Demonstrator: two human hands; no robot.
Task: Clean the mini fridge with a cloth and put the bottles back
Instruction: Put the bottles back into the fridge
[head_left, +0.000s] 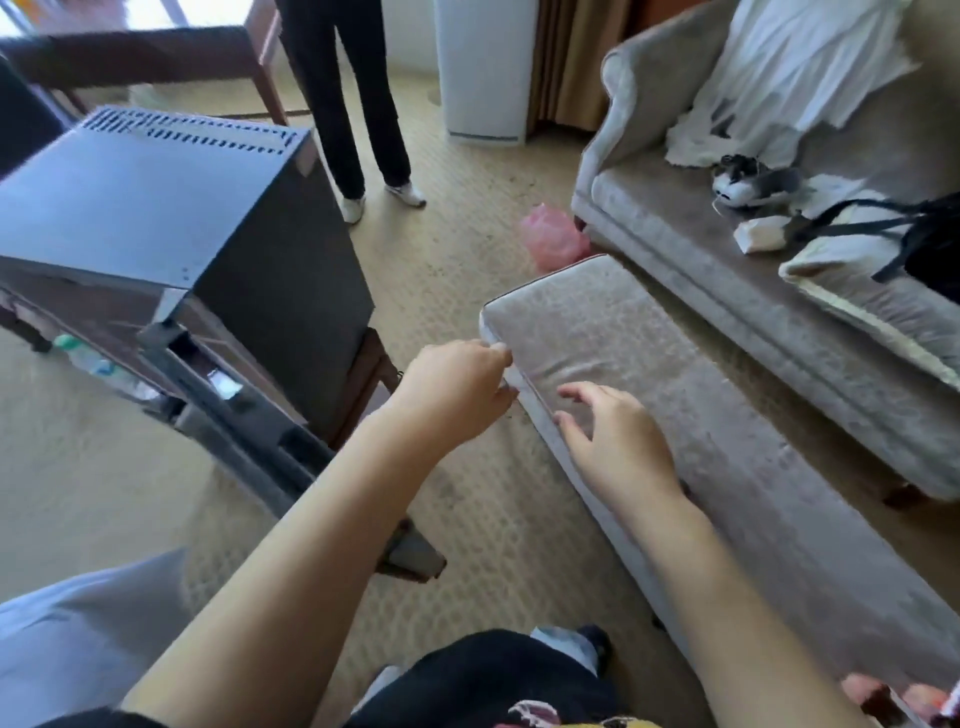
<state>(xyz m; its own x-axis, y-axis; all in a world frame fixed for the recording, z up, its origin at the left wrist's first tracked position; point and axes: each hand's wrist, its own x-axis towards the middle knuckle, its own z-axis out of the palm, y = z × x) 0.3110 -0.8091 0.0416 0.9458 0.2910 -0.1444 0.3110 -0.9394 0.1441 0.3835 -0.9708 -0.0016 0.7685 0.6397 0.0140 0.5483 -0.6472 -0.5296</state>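
The patterned carpet (467, 234) fills the floor. A grey sofa (727, 270) is seen at two o'clock, with a white fabric (789, 67) draped on its back. A long padded bench (727, 426) runs from the centre toward five o'clock. The mini fridge (156, 197), a dark box with vent slots on top, is set on a low wooden stand at ten o'clock. A standing person (353, 104) is seen at twelve o'clock.

The left hand (452, 389) is curled at the bench's near edge, at centre, and the piping appears to be pinched between thumb and fingers. The right hand (618, 447) is held with fingers spread apart just over the bench top, and nothing is grasped by it. A green-capped bottle (88, 358) is glimpsed at nine o'clock, below the fridge; whether it lies on the floor or in a shelf cannot be told.

The cleaning is judged not yet begun, since the fridge is untouched and no wiping cloth is made out for certain. A cloth is called for next, and the hands must be carried toward ten o'clock.

No brand, label or writing can be read.
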